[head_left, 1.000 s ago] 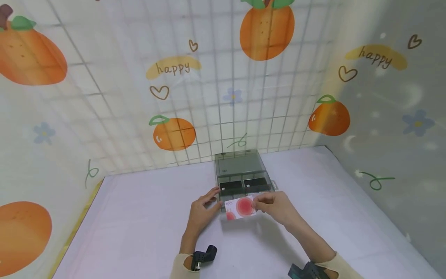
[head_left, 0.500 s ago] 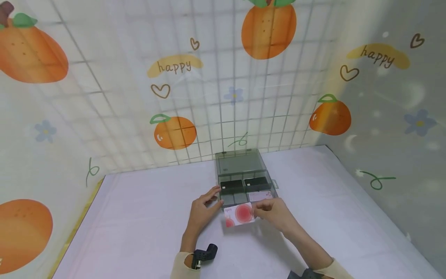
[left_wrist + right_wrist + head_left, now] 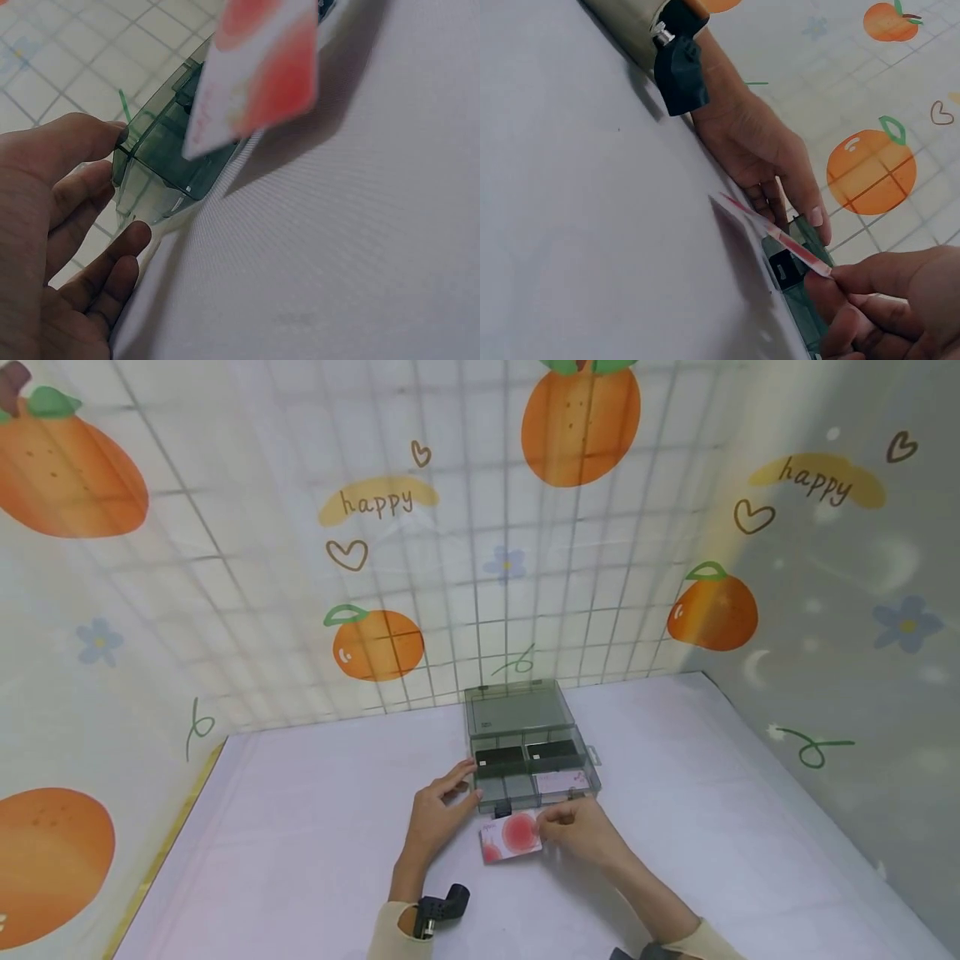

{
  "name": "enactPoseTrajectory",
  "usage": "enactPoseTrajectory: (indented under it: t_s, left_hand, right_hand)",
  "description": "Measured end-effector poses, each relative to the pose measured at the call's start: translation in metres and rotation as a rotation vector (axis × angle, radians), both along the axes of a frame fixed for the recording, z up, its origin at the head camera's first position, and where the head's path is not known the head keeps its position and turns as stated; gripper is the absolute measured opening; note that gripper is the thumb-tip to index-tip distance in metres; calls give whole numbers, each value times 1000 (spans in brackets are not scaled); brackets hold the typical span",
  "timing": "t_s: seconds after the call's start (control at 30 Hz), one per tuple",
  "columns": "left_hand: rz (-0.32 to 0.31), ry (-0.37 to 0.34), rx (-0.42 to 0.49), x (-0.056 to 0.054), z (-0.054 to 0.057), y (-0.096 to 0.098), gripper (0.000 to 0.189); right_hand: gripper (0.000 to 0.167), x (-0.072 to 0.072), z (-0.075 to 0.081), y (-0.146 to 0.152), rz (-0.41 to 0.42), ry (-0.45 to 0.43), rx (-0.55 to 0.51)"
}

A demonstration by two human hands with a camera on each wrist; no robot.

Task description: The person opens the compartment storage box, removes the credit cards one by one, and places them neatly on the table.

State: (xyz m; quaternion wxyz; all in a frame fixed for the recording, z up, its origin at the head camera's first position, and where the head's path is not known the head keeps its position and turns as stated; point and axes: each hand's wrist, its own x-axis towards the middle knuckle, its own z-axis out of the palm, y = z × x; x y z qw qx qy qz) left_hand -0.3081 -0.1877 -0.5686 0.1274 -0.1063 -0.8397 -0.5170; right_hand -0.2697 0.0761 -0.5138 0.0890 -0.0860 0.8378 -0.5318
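Observation:
A white card (image 3: pixel 510 837) with pink-red circles is pinched at its right end between my right hand's (image 3: pixel 581 831) thumb and fingers. It is in front of the box, above the table, with its shadow beneath. The right wrist view shows the card (image 3: pixel 787 244) nearly edge-on. Behind it stands a green-tinted clear plastic storage box (image 3: pixel 517 787), its lid (image 3: pixel 519 708) folded back. My left hand (image 3: pixel 441 806) holds the box's left side near the front corner, thumb and fingers at its edge (image 3: pixel 129 150).
Dark pieces (image 3: pixel 500 758) fill both rear compartments of the box. A pale pink card (image 3: pixel 561 781) lies in the front right compartment. A black latch (image 3: pixel 502 810) shows at the front edge. A curtain printed with oranges (image 3: pixel 378 645) hangs behind the white table (image 3: pixel 315 827).
My right hand has drawn the card toward the person and slightly left, away from the box. This uncovers the front compartments and latch. The left hand stays at the box.

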Motion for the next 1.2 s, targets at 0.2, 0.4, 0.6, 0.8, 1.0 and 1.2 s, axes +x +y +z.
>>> enactPoseTrajectory:
  t_s: [0.2,0.4,0.6,0.8,1.0,1.2]
  left_hand:
    - [-4,-1,-2,0,1,-1,47]
    - [4,-6,-1,1,1,-1,48]
    - [3,-11,-1,1,2,-1,47]
    - [-4,-14,0,1,3,1,47]
    - [-11,-4,0,1,2,2,47]
    - [-4,8,-2,1,2,1,47]
  right_hand:
    - [4,-2,-4,-3,22,48,54]
    - [5,-5,-8,-3,26,61,102]
    - [5,-6,-12,-4,26,61,130]
    - [8,-5,-6,-2,67,77,184]
    - [16,-6,-4,-1,101,106,234]
    - [18,-7,-6,-4,103,111,254]
